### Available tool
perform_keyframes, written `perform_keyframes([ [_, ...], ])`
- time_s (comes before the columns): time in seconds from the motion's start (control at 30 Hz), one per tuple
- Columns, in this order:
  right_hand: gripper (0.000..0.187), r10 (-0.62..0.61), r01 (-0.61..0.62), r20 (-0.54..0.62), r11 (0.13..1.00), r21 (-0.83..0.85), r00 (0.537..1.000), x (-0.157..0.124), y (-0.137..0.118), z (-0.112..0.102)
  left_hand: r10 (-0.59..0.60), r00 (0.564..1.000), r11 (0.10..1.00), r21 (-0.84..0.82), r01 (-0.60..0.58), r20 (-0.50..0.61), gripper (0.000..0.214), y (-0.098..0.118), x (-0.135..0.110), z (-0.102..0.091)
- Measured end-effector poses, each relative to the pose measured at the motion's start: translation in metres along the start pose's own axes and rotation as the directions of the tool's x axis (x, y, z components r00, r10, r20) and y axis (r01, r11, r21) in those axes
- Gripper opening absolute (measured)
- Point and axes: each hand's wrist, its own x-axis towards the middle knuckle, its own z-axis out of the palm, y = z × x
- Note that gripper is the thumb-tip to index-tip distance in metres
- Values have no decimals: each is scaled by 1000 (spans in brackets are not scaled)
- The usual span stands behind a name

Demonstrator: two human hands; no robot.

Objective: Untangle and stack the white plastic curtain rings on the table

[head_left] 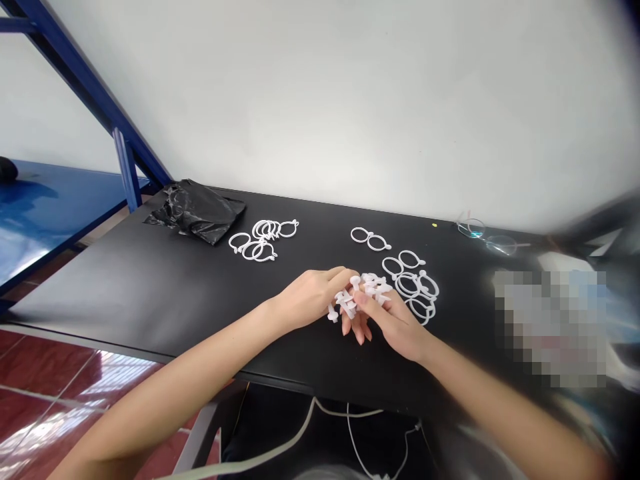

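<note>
Black tabletop [165,287] bears loose white plastic rings [270,229]; your left hand [316,293] and right hand [397,323] clutch white plastic pegs [347,300], not yet laid down.

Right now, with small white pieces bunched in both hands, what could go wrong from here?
The small white pieces stick out between the left grip and the right grip, so one might slip out and drop onto the black tabletop. The right grip also sits close beside the overlapping white rings, and a sideways move could push or scatter them.
</note>
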Motion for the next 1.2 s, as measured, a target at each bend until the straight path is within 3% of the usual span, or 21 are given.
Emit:
perform_keyframes([
  [0.13, 46, -96, 88, -79, 992, -95, 992, -5, 6, 3, 55, 998, 994, 94, -54, -4, 23, -2, 0, 0],
  [0.3, 41, -261, 233, -129, 952, -200, 957, -12, 13, 9, -33, 998, 996, -83, 28, -55, 21, -4, -5, 6],
  [0.53, 35, -183, 165, -80, 968, -190, 980, -6, 8, 6, -119, 993, 933, -341, 116, 13, 11, 0, -3, 9],
  [0.7, 16, -127, 97, -205, 984, -152, 970, -3, 12, 9, -220, 973, 752, -624, 215, 69, 22, 5, 2, 15],
  [0.87, 18, -99, 50, -333, 987, -155, 938, 0, 16, 14, -319, 943, 664, -687, 295, 96, 23, 7, 5, 22],
  [0.93, 17, -52, 10, -307, 991, -135, 950, 1, 14, 13, -350, 927, 658, -669, 346, 135, 26, 6, 5, 19],
  [1.0, 21, -15, -14, -294, 995, -98, 956, 2, 11, 9, -357, 928, 740, -573, 352, 108, 24, 3, 4, 13],
  [1.1, 29, 28, -35, -273, 999, -23, 962, 4, 6, 2, -290, 956, 928, -253, 272, -36, 16, -2, 3, 4],
  [1.2, 34, 60, -55, -218, 998, 33, 974, 5, 3, -3, -157, 987, 984, 74, 160, -40, 25, -8, 2, 0],
])
